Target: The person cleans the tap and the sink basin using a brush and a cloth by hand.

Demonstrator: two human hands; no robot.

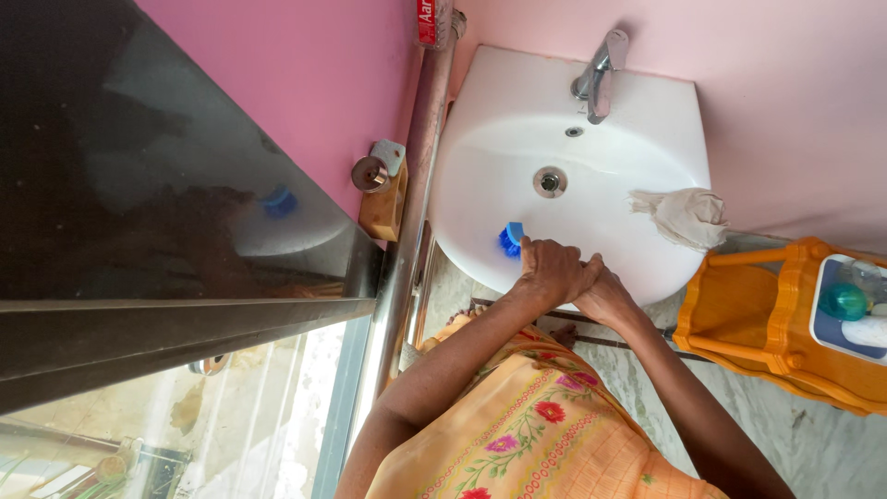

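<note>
My left hand [552, 268] grips a blue scrubbing brush [510, 238], and its bristles rest on the inner near wall of a white washbasin [499, 139]. My right hand [605, 294] lies against the left one at the basin's near rim. Its fingers are hidden behind the left hand, so what they hold cannot be seen. Both forearms reach up from an orange flowered garment [536, 434] at the bottom.
A chrome tap [599, 74] stands at the basin's far side above the drain [550, 181]. A crumpled pale cloth [688, 217] lies on the right rim. An orange plastic rack [767, 319] holding toiletries stands to the right. A metal pipe [416, 185] and a dark glass pane [139, 185] are to the left.
</note>
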